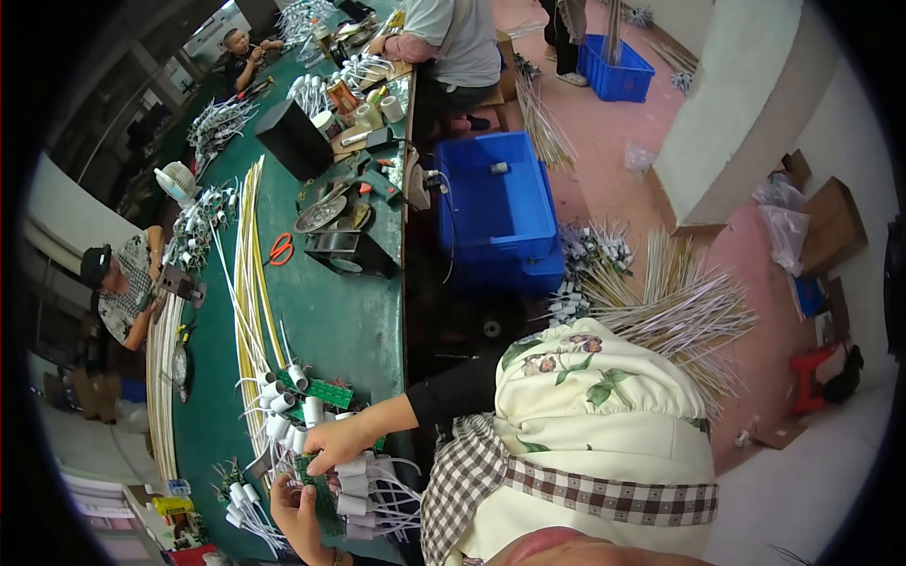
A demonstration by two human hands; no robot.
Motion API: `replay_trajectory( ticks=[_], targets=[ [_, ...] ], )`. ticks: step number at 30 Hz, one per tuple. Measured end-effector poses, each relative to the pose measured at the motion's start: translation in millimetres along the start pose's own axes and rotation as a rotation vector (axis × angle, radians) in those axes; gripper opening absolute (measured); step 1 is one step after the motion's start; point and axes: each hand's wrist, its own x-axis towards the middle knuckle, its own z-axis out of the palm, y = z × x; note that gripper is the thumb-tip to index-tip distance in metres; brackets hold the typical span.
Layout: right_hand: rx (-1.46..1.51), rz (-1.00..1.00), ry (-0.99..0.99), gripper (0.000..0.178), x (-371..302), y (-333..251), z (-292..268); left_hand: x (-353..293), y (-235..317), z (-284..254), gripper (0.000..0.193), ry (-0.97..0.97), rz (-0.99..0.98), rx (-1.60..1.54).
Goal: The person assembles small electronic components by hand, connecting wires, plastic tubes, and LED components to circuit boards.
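My right hand (pixel 342 441) reaches over the near table edge, its fingers curled down and pinching the end of a green circuit board (pixel 327 507). Just below it, my left hand (pixel 298 517) is curled beside the same board, thumb and forefinger close together; what they hold is too small to make out. White cylindrical parts with white wires (pixel 354 486) lie in a row right of the board. More white cylinders (pixel 279 401) and a green board panel (pixel 330 392) lie beyond my right hand. A bundle of wired parts (pixel 247 505) lies left of my left hand.
Long pale rods (pixel 247 274) and orange-handled scissors (pixel 281 249) lie on the green table (pixel 330 311). A black box (pixel 294 140) and tools stand farther along. Blue bins (pixel 495 203) and wire bundles (pixel 670 302) are on the floor at right. Several people sit around.
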Motion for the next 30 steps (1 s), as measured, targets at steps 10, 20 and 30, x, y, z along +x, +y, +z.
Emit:
replay_trajectory(
  ticks=[10,20,30],
  targets=[
    [-0.348,0.008,0.025,0.027,24,-4,-13,24,-11,3,0.044,-0.116,0.044,-0.467],
    [-0.591,-0.075,0.031,0.029,27,-10,0,11,-1,3,0.012,0.134,-0.066,-0.402],
    [-0.99,-0.225,0.398,0.019,40,-13,34,2,18,18,0.011,0.427,0.027,-0.038]
  ],
)
